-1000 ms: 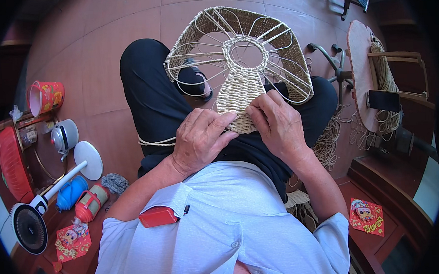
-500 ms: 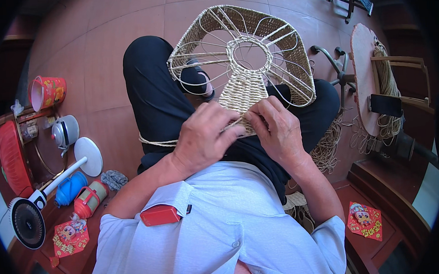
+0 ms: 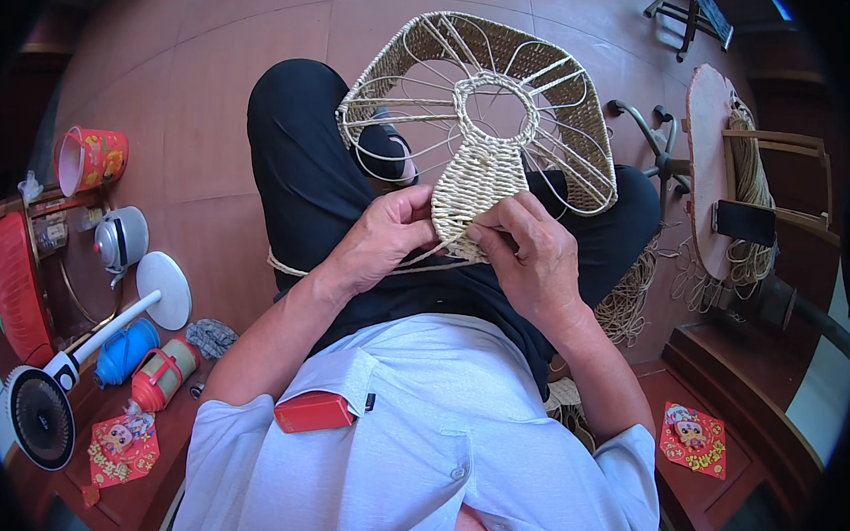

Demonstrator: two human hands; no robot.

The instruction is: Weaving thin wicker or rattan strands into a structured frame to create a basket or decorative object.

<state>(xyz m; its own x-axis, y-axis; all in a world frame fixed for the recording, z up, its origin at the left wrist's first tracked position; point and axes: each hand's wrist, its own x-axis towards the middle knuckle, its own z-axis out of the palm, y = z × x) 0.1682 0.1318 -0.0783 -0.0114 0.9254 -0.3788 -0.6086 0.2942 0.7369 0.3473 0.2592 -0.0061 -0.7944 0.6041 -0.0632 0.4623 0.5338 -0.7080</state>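
A part-woven straw basket (image 3: 483, 181) on a wire frame rests across my lap, with a wrapped ring at its centre and a finished woven band around its rim. My left hand (image 3: 385, 237) grips the left edge of the tightly woven wedge below the ring, thumb and fingers closed on it. At the wedge's lower part, my right hand (image 3: 530, 255) pinches a straw cord with thumb and forefinger; the fingertips partly hide it. A long straw cord (image 3: 291, 269) trails leftward from the wedge, passing under my left wrist and across my thigh.
Bundles of cord (image 3: 629, 298) lie on the floor at right, near a chair base (image 3: 664, 152) and an upright board (image 3: 708, 169) hung with more cord. On the left stand a fan (image 3: 41, 420), a kettle (image 3: 123, 238), flasks (image 3: 164, 375) and a red bucket (image 3: 93, 158).
My left hand has drawn back from the wedge's middle to its left edge, uncovering more weave. The right hand stays pinched near the same spot. The whole view has shifted slightly.
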